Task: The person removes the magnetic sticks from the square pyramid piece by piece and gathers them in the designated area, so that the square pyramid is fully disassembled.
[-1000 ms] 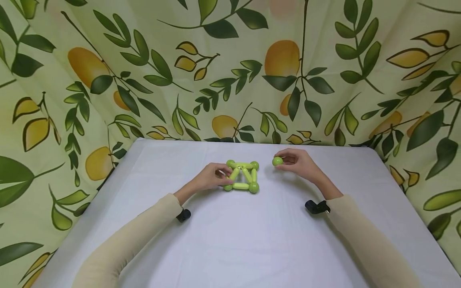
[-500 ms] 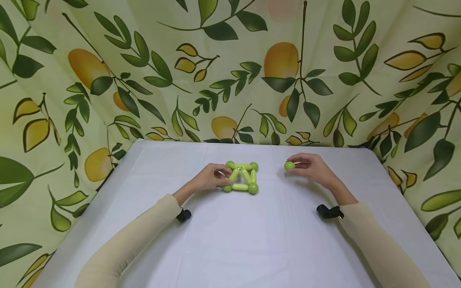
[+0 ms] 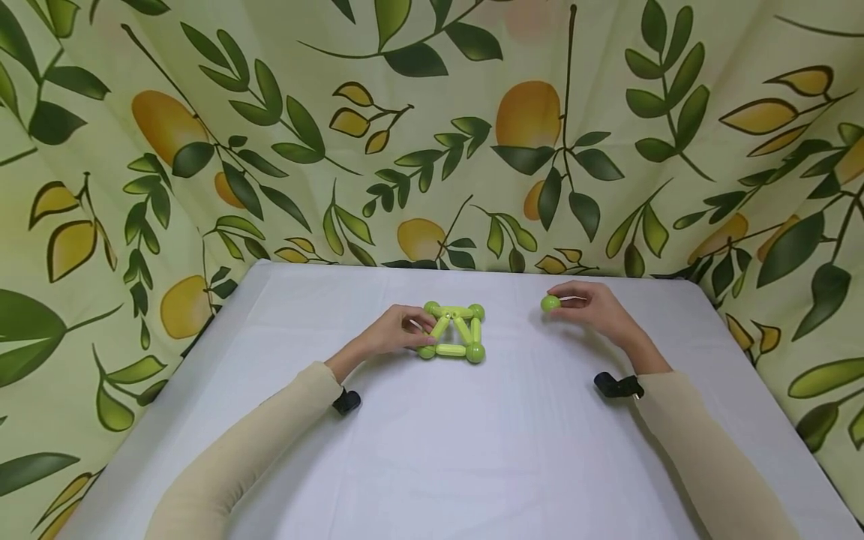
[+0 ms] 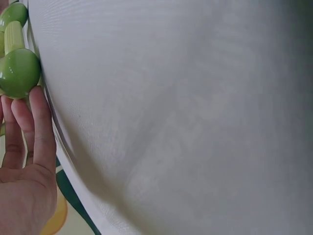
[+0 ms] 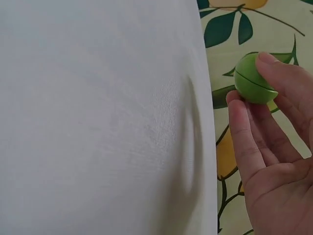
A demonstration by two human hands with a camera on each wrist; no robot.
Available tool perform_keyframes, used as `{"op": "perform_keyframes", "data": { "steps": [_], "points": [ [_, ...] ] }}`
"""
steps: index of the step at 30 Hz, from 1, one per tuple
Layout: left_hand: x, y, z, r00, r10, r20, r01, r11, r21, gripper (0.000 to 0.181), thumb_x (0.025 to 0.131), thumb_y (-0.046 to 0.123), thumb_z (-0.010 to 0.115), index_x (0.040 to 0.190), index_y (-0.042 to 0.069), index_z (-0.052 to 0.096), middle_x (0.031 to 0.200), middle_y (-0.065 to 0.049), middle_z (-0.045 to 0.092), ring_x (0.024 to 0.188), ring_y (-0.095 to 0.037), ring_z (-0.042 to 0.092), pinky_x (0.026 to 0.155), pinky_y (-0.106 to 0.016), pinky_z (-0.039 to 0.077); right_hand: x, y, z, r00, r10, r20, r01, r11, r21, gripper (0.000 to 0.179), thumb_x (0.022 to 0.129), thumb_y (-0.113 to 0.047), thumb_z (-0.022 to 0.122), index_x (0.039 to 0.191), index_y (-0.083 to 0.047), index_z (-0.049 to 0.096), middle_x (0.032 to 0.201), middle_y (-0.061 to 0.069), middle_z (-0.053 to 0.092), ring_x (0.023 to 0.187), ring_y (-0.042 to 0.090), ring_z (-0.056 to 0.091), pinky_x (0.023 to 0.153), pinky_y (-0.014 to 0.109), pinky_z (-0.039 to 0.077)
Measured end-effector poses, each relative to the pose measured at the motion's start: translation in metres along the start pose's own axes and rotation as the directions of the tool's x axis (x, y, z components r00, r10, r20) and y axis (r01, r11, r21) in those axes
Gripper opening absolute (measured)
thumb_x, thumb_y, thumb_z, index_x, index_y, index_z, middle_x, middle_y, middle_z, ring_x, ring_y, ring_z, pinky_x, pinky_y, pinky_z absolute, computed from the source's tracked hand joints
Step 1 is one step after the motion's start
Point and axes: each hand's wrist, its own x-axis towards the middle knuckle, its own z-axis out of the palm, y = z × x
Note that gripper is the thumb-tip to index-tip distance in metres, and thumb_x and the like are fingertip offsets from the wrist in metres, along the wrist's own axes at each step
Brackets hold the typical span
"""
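Observation:
A frame of light green rods and darker green balls (image 3: 450, 350), like a magnetic building set, lies on the white table; two rods lean together inside its square outline. My left hand (image 3: 397, 328) grips its left side, covering part of that edge. In the left wrist view the fingertips touch a green ball (image 4: 19, 73) at one corner. Off to the right, my right hand (image 3: 599, 311) pinches a loose green ball (image 3: 550, 303) between thumb and fingers, apart from the frame. The right wrist view shows a dark seam around this held ball (image 5: 250, 81).
The table is covered with a white cloth (image 3: 445, 442). Behind it and at both sides hangs a curtain (image 3: 466, 97) printed with leaves and orange fruit. A black wrist camera (image 3: 347, 402) sits at the left cuff, another black camera (image 3: 617, 385) at the right.
My right hand has moved right with the green ball, away from the frame, then slightly toward the table's far side. The left hand and the frame stay in place.

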Motion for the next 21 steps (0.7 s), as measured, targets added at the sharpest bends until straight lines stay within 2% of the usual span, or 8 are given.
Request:
{"op": "perform_keyframes", "data": {
  "steps": [5,14,17,21],
  "points": [
    [0.002,-0.001,0.000,1.000,-0.005,0.003,0.005,1.000,-0.007,0.023,0.089,0.005,0.080,0.110,0.001,0.072,0.101,-0.006,0.069,0.090,-0.020,0.066,0.083,-0.031,0.056,0.012,0.004,0.000,0.999,0.038,-0.022,-0.039,0.999,-0.038,0.039,0.088,-0.006,0.081,0.124,0.002,0.067,0.124,0.019,0.065,0.109,0.025,0.067,0.086,0.023,0.053],
    [0.000,-0.002,0.000,1.000,-0.010,0.003,0.010,1.000,0.007,0.023,0.090,0.006,0.080,0.110,0.001,0.071,0.101,-0.005,0.069,0.090,-0.019,0.066,0.083,-0.030,0.056,0.039,0.010,0.010,0.995,0.048,-0.088,-0.053,0.997,-0.056,0.041,0.090,-0.007,0.080,0.127,0.004,0.066,0.132,0.023,0.060,0.112,0.032,0.064,0.085,0.020,0.052],
    [0.000,-0.001,0.001,1.000,-0.012,0.002,0.012,1.000,0.007,0.023,0.090,0.006,0.080,0.110,0.001,0.072,0.101,-0.005,0.069,0.090,-0.018,0.066,0.083,-0.030,0.056,0.047,0.007,0.013,0.994,0.022,-0.107,-0.027,0.999,-0.044,0.040,0.090,-0.003,0.078,0.126,0.008,0.065,0.129,0.026,0.061,0.111,0.034,0.065,0.083,0.019,0.052],
    [0.001,-0.002,0.001,1.000,-0.009,0.000,0.009,1.000,0.003,0.023,0.090,0.006,0.079,0.111,0.001,0.071,0.102,-0.006,0.069,0.091,-0.019,0.066,0.084,-0.031,0.056,0.052,-0.008,0.019,0.995,0.010,-0.103,-0.013,0.999,-0.033,0.037,0.089,0.004,0.076,0.122,0.015,0.064,0.123,0.031,0.063,0.109,0.041,0.065,0.081,0.018,0.052]
  ]
}}
